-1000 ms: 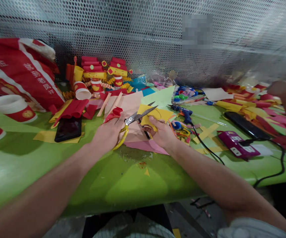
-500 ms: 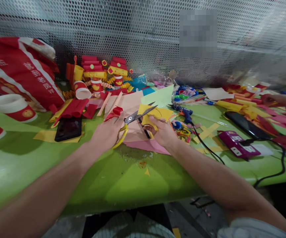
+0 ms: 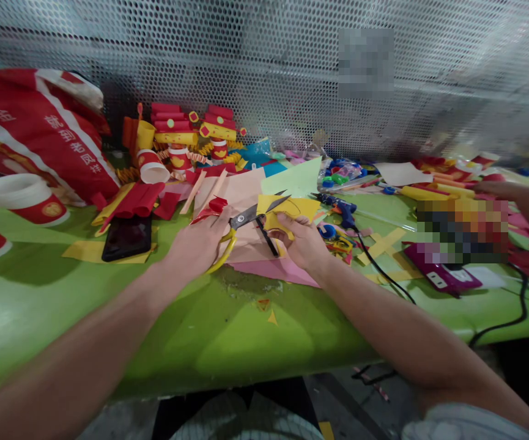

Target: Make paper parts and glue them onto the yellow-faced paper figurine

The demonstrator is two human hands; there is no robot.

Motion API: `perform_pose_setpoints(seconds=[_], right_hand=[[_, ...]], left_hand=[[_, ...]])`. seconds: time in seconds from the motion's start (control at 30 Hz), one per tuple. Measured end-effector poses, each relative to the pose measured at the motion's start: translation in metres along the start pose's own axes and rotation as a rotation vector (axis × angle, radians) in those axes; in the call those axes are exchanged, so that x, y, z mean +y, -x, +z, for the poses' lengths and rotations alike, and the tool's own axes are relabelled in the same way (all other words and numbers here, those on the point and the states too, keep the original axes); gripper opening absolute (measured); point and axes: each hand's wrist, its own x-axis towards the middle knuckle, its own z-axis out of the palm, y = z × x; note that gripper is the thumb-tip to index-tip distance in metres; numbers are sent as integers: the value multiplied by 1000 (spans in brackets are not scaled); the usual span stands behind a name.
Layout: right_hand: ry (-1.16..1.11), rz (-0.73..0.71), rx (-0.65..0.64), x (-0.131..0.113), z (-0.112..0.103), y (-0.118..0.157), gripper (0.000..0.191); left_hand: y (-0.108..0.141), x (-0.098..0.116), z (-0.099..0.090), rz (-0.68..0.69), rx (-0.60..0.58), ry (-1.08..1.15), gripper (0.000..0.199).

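Observation:
My left hand [image 3: 202,243] is closed round the yellow handles of a pair of scissors [image 3: 246,217], whose dark blades point right. Between the parted blades lies the edge of a sheet of yellow paper [image 3: 298,208]. My right hand [image 3: 303,241] pinches this paper from its lower side, and a curved line shows on it. Under both hands are a sheet of pale pink paper [image 3: 241,186] and a black pen-like stick [image 3: 270,238]. A pink sheet [image 3: 277,272] lies nearest the table edge, with a small yellow scrap [image 3: 272,317] in front of it.
A blue glue gun [image 3: 344,211] with a black cord lies to the right, near a purple power strip [image 3: 443,275]. Paper cups [image 3: 25,198], a phone [image 3: 127,237] and a red bag [image 3: 44,131] stand left. Another person's hand [image 3: 498,188] reaches in from the right.
The scissor blades have shifted slightly against the yellow paper, and both hands have moved very little. The other person's hand has moved slightly left and down.

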Motion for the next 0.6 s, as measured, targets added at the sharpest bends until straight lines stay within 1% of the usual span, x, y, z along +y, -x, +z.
perform_pose_setpoints(seconds=[0.2, 0.4, 0.6], right_hand=[[9, -1, 25, -3, 1, -2, 25], [27, -12, -5, -5, 0, -3, 21], [38, -22, 39, -7, 1, -2, 20]], left_hand=[[0, -3, 2, 7, 9, -28, 57], [-1, -4, 2, -1, 8, -49, 58], [-1, -5, 2, 4, 6, -63, 59]])
